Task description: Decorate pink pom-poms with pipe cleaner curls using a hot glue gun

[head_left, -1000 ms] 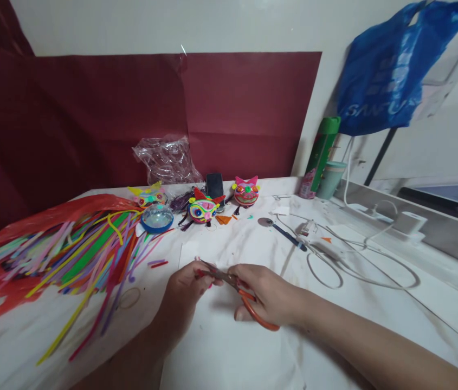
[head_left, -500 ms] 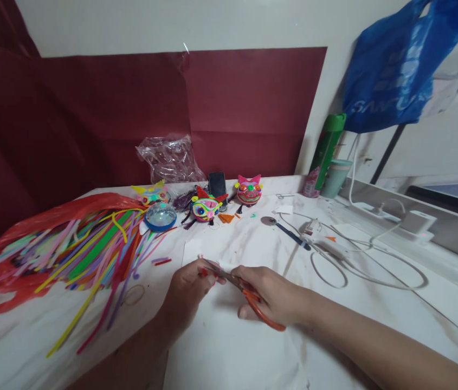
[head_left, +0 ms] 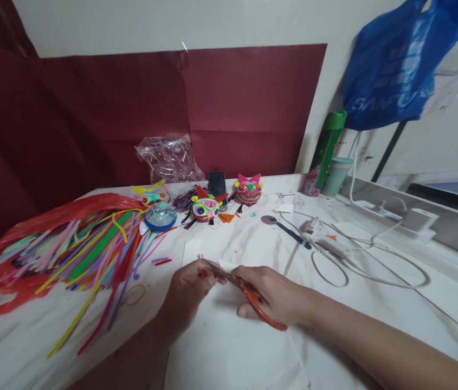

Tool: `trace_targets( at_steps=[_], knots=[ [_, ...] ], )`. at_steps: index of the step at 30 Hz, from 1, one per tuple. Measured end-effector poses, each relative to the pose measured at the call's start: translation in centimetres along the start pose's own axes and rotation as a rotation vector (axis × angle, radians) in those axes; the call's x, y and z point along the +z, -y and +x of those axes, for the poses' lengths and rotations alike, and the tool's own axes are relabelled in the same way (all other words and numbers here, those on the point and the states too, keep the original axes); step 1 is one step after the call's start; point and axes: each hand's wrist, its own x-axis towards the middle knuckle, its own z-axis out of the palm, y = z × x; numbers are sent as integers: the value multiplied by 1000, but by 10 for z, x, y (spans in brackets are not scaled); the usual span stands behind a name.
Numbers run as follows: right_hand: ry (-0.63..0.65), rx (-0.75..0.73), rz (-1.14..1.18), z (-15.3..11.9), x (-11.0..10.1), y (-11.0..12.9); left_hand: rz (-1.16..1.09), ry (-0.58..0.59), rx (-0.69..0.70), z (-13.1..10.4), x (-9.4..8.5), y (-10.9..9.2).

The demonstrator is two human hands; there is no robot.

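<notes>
Over smooth white paper (head_left: pixel 232 346), the right hand (head_left: pixel 271 292), curled round the orange handles, holds metal scissors (head_left: pixel 232 279) almost exactly as half a second ago, so the cutting seems slow. The left hand (head_left: pixel 190 284) pinches a small red piece (head_left: pixel 204 273) at the blades. Beyond it, leftward, fuzzy strips (head_left: pixel 98 249) spill out; straight ahead sits a round, bright animal head (head_left: pixel 205 209).

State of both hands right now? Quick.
Left hand: closed, pinching a small reddish piece, too blurred to identify.
Right hand: closed, holding the orange-handled scissors.
</notes>
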Motion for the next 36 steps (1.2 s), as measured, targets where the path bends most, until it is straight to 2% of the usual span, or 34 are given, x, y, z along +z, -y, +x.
trace_targets(
  at_steps=[7,10,13,15,16,18,21,24,27,30,33,35,36],
  knots=[
    [-113,-54,-132,0,8,-4,-1,13,13,-1,2,-2],
    [-147,-14,-42,3,7,-7,-39,-1,11,-1,5,-5],
    [-257,186,4,9,-8,-18,-67,-53,-36,-1,8,-9],
    [-342,410,-128,12,-23,-33,-88,-66,-73,-1,10,-10],
    [-358,476,-183,12,-31,-43,-111,-66,-90,-1,11,-11],
    [-367,553,-261,12,-41,-63,-163,-71,-126,0,12,-10],
    [-345,610,-332,11,-46,-89,-209,-87,-186,1,13,-7],
    [-340,598,-365,10,-44,-98,-214,-95,-219,3,13,-5],
    [-412,531,-390,12,-40,-84,-206,-109,-233,3,15,-6],
    [-442,399,-283,15,-27,-51,-154,-123,-260,3,18,-6],
    [-402,108,231,17,1,-17,-68,-96,-268,1,21,-2],
    [-375,29,384,19,20,-2,3,-66,-249,1,22,3],
    [-387,38,420,21,26,1,44,-53,-239,1,22,6]
  ],
)
